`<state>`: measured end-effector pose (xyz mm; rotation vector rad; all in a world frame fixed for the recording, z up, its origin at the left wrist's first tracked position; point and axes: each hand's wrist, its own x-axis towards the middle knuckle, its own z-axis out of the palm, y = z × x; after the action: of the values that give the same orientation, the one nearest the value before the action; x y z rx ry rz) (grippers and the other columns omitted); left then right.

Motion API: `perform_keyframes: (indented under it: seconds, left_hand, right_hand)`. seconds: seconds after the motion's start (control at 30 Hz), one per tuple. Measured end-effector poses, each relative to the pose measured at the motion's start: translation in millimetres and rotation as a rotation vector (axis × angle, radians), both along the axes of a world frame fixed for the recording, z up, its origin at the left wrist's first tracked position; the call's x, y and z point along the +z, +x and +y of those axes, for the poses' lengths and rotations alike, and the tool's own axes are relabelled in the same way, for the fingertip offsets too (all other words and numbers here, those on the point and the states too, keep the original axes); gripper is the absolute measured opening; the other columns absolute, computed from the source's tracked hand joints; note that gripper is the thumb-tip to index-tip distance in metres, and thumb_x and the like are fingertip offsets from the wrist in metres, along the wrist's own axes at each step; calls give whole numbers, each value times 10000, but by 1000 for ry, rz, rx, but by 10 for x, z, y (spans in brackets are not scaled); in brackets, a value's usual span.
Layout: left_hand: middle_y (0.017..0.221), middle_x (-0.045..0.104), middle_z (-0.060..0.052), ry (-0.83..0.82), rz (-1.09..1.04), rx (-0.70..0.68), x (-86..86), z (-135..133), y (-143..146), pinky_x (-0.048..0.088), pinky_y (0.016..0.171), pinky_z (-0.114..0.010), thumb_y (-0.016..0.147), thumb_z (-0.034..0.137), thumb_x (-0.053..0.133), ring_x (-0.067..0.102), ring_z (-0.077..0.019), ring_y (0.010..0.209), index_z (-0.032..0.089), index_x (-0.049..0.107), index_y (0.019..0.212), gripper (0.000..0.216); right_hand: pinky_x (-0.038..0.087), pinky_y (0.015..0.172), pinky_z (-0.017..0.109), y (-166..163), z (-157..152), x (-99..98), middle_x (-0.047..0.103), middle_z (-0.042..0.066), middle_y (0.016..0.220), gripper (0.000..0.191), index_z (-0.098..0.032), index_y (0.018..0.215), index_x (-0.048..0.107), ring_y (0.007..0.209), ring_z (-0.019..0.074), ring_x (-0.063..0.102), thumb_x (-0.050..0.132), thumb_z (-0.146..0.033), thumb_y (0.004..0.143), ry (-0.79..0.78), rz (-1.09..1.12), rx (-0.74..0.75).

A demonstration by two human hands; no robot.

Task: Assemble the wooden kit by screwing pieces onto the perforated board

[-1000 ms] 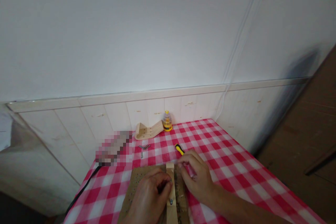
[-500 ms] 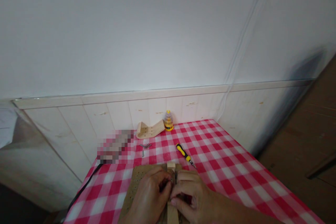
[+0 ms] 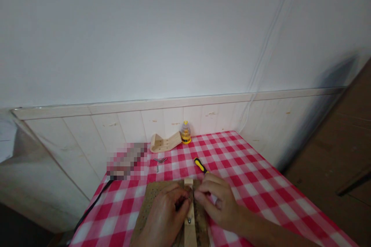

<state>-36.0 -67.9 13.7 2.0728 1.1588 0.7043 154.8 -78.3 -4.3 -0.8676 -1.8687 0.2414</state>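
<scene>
A narrow wooden strip [image 3: 189,231] lies lengthwise on a brown perforated board [image 3: 150,198] at the near edge of the checked table. A metal screw [image 3: 189,220] sticks up from the strip. My left hand [image 3: 164,218] rests on the board left of the strip, fingers curled and pinched against it. My right hand [image 3: 216,200] sits just right of the strip's far end, fingers pinched together near the strip; what they hold is hidden. A yellow and black screwdriver [image 3: 199,165] lies just beyond my right hand.
A red and white checked cloth [image 3: 249,177] covers the table. At the back stand a curved wooden piece [image 3: 164,143] and a yellow bit holder [image 3: 185,133]. Loose screws [image 3: 159,162] lie mid-table. A black cable [image 3: 92,206] hangs off the left edge. A blurred patch [image 3: 126,161] hides something.
My right hand came in over the strip beside my left hand, covering the screw, then drew back to the right and farther away, so the screw shows again. My left hand stayed put.
</scene>
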Motion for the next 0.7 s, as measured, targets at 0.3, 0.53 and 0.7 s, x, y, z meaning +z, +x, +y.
perform_keyframes:
  seconds: [0.3, 0.53, 0.7]
  left_hand:
    - [796, 690, -20, -19, 30, 20, -73, 17, -2, 413, 663, -261, 914, 197, 537, 638, -177, 730, 193, 699, 779, 211]
    - [783, 693, -22, -7, 20, 20, -101, 27, 1, 410, 665, -263, 914, 213, 526, 642, -180, 729, 191, 711, 784, 227]
    - [762, 705, -18, -13, 9, 9, -127, 36, 5, 397, 638, -258, 917, 226, 513, 641, -179, 703, 196, 712, 774, 247]
  right_hand:
    - [498, 925, 488, 232, 380, -214, 683, 141, 1062, 291, -175, 1137, 697, 1017, 328, 599, 629, -148, 855, -363, -292, -533]
    - [464, 983, 448, 210, 350, -195, 704, 150, 1100, 336, -154, 1128, 726, 1064, 308, 614, 552, -70, 854, -460, -113, -450]
    - [519, 848, 412, 322, 486, -177, 715, 98, 907, 237, -173, 938, 720, 895, 270, 647, 521, -101, 832, -484, 73, -483]
